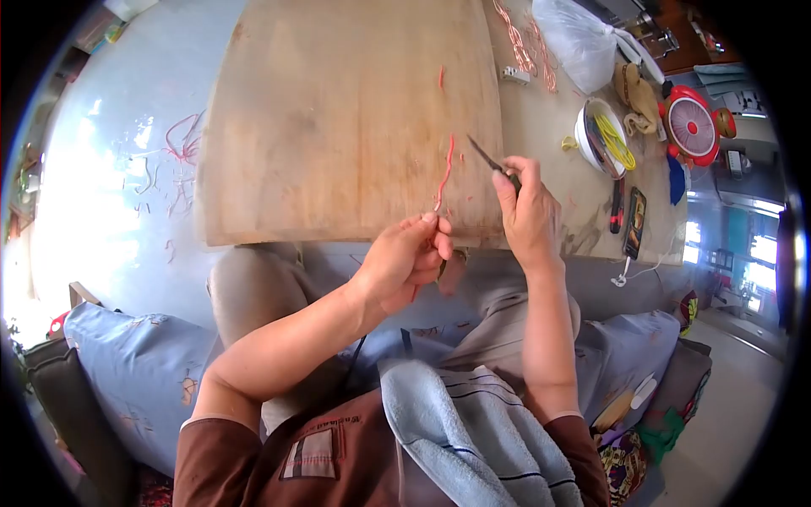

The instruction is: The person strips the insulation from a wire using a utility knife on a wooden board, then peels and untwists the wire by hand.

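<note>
My left hand (pixel 407 258) is closed, pinching a red wire (pixel 447 166) between thumb and fingertips. The wire's longer end points up over the wooden board, and a short bit of red shows below the hand. To the right, my right hand (pixel 530 211) grips a thin, pointed, dark-bladed tool (pixel 483 152). Its handle is mostly inside the fingers, so I cannot tell whether it is a knife or closed scissors. The blade tip is apart from the wire. A short red piece (pixel 441 78) lies farther up the board, with smaller red scraps near the wire.
The wooden board (pixel 338 110) lies before my knees. On the right are copper-coloured wire bundles (pixel 517 38), a white plastic bag (pixel 579 42), a bowl (pixel 583 135) with yellow cord (pixel 615 142), a red fan (pixel 693 125) and a phone (pixel 634 221). Wire scraps (pixel 182 148) lie left.
</note>
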The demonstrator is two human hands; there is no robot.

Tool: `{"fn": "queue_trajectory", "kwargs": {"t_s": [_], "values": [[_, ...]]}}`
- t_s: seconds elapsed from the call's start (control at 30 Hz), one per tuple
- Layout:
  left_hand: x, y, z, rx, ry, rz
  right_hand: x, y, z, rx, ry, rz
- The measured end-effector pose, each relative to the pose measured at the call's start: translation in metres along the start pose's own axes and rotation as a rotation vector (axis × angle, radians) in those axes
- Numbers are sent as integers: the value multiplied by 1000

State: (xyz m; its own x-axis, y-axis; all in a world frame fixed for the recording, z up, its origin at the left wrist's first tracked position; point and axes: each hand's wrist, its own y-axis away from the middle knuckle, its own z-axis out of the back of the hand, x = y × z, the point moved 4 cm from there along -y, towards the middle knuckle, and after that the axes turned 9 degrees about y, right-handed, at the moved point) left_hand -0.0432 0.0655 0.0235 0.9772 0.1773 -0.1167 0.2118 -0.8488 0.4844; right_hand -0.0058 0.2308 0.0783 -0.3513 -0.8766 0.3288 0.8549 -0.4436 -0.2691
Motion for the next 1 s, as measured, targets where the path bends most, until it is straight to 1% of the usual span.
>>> {"fn": "queue_trajectory", "kwargs": {"t_s": [0.1,0.13,0.2,0.3,0.33,0.47,0.57,0.67,0.87,1.0], "values": [[15,2,5,-69,-4,62,-3,12,7,9,101,215],[17,3,6,-68,-10,52,-8,16,8,-7,136,227],[17,4,5,-68,-27,32,-14,23,12,-18,104,240],[20,3,6,-118,9,57,-16,33,14,-28,87,273],[22,4,6,-196,34,99,-16,36,14,-23,80,279],[27,-1,13,-161,53,80,-13,46,15,19,54,303],[29,-3,15,-157,18,50,-5,51,16,9,87,349],[27,-5,17,-138,0,64,-7,56,12,30,89,377],[30,-6,18,-135,23,40,-4,59,1,-22,64,357],[30,-7,24,-95,-34,27,-5,62,-6,-64,83,354]]}}
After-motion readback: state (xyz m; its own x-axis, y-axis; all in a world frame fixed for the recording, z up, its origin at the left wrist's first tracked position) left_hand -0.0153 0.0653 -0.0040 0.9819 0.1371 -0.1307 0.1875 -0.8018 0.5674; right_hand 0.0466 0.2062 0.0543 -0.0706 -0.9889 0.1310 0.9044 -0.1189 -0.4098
